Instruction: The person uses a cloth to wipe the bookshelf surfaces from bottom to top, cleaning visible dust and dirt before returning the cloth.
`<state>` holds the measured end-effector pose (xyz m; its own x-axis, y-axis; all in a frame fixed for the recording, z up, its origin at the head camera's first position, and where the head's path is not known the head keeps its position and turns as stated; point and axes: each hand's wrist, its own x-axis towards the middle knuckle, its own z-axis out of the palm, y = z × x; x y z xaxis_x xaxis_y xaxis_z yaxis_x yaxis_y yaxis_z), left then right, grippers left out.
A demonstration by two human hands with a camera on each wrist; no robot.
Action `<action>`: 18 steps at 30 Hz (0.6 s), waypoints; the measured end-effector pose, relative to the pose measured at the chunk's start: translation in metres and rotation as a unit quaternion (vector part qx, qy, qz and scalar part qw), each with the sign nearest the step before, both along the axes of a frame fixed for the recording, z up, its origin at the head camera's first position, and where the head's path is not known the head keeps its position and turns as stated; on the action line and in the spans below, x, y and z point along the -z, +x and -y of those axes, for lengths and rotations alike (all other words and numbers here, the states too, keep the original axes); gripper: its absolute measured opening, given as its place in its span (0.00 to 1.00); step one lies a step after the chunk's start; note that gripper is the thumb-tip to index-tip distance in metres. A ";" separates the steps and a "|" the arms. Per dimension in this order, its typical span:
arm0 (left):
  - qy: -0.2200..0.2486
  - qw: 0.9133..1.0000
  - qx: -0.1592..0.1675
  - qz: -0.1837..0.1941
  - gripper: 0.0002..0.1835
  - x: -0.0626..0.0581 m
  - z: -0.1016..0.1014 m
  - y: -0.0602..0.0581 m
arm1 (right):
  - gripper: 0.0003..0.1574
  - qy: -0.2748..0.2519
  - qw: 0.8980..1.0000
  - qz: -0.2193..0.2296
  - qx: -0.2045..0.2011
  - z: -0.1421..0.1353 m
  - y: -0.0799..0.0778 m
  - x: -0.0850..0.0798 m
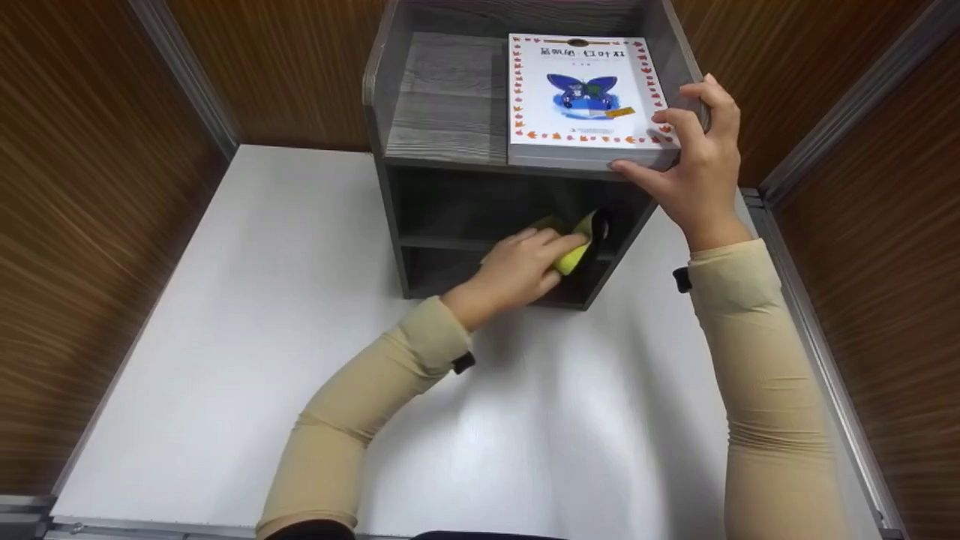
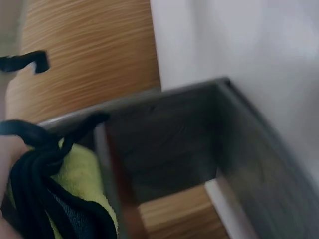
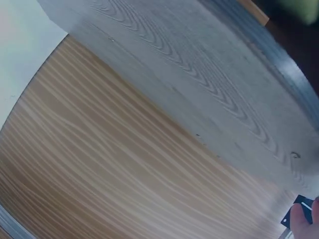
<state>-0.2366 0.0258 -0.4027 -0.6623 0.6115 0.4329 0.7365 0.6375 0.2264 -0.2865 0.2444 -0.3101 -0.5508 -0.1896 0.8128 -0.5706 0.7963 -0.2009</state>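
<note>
A small grey wood-grain shelf (image 1: 442,97) stands on a white surface. My left hand (image 1: 517,270) holds a yellow cloth with dark trim (image 1: 574,256) inside the open front, near the divider between the two lower compartments. In the left wrist view the bunched cloth (image 2: 82,172) shows beside a shelf board. At the top right, my right hand (image 1: 705,165) grips the shelf's side panel, thumb at the front by the books and fingers over the panel's edge. The right wrist view shows the panel's outer face (image 3: 189,84) and fingertips (image 3: 301,221) at the corner.
White books with a blue butterfly cover (image 1: 585,90) lie stacked on the shelf's upper level, against the right side. Brown wood-grain walls (image 1: 82,187) with metal edge strips enclose the white surface (image 1: 247,322) on the left, back and right.
</note>
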 end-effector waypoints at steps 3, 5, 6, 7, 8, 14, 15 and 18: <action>0.004 1.000 0.011 -0.001 0.27 -0.006 0.026 0.015 | 0.41 0.005 0.999 0.013 0.037 0.006 0.011 -0.001; 0.011 1.000 0.009 -0.008 0.26 -0.010 0.037 0.022 | 0.43 0.012 0.998 0.018 0.060 0.008 0.014 -0.004; 0.014 1.000 0.008 -0.013 0.26 -0.012 0.043 0.025 | 0.44 0.016 0.997 0.019 0.070 0.010 0.016 -0.005; 0.019 1.000 0.009 -0.019 0.26 -0.014 0.049 0.029 | 0.45 0.020 0.996 0.022 0.079 0.012 0.018 -0.006; 0.027 0.999 0.011 -0.027 0.25 -0.017 0.055 0.032 | 0.45 0.021 0.996 0.029 0.086 0.014 0.019 -0.007; 0.066 0.996 0.002 -0.065 0.22 -0.036 0.087 0.050 | 0.42 0.037 0.990 0.076 0.114 0.022 0.029 -0.012; 0.069 0.995 -0.004 -0.068 0.23 -0.038 0.092 0.053 | 0.41 0.040 0.989 0.078 0.117 0.022 0.030 -0.012; 0.075 0.994 -0.023 -0.070 0.23 -0.043 0.104 0.058 | 0.40 0.042 0.988 0.082 0.124 0.020 0.032 -0.013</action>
<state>-0.1782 -0.0783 -0.3598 -0.6155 0.5031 0.6067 0.7378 0.6383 0.2193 -0.2542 0.2243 -0.2973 -0.7110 -0.0952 0.6967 -0.3216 0.9251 -0.2019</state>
